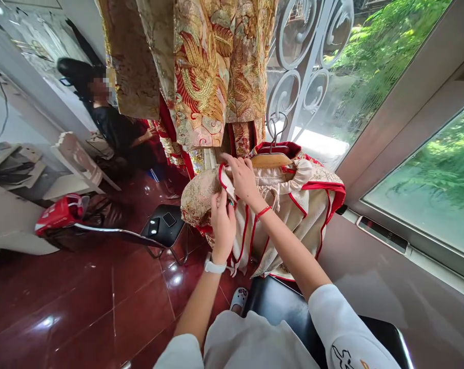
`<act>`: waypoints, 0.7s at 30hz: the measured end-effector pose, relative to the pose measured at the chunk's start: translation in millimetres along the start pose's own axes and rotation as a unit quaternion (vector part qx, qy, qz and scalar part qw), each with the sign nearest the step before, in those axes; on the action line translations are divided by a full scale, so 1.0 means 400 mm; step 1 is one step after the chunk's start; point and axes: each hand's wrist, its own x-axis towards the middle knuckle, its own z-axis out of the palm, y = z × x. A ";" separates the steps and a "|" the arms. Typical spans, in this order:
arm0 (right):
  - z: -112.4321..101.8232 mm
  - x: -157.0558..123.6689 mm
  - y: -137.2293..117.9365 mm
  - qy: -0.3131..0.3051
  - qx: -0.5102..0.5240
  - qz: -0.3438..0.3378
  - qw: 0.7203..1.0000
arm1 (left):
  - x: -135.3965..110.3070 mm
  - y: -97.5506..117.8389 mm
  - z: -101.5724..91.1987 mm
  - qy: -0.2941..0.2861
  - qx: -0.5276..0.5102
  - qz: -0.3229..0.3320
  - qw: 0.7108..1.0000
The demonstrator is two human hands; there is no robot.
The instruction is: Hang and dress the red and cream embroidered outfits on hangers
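Note:
A cream and gold embroidered jacket [310, 218] with red trim hangs before me, its pale lining and drawstring showing. The wooden hanger [272, 161] sits inside its neckline. With fingers bent over a red-edged part at the garment's left side, my right hand [246, 184] grips the cloth; a red cord circles that wrist. Just below, my left hand [223, 225] pinches the same edge between thumb and fingers. My left wrist carries a white watch [215, 265]. The fingertips of both hands are partly hidden by fabric.
More gold embroidered garments [201, 77] hang above. A black folding chair [166, 233] with two small dark devices stands left, near a red bag [60, 212]. A black padded seat [278, 307] is below me. Another person [116, 128] sits back left. A phone [383, 234] lies along the window sill.

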 end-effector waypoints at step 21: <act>0.023 0.009 -0.012 -0.003 0.004 0.013 1.000 | -0.274 -0.102 -0.245 0.046 0.136 -0.026 0.989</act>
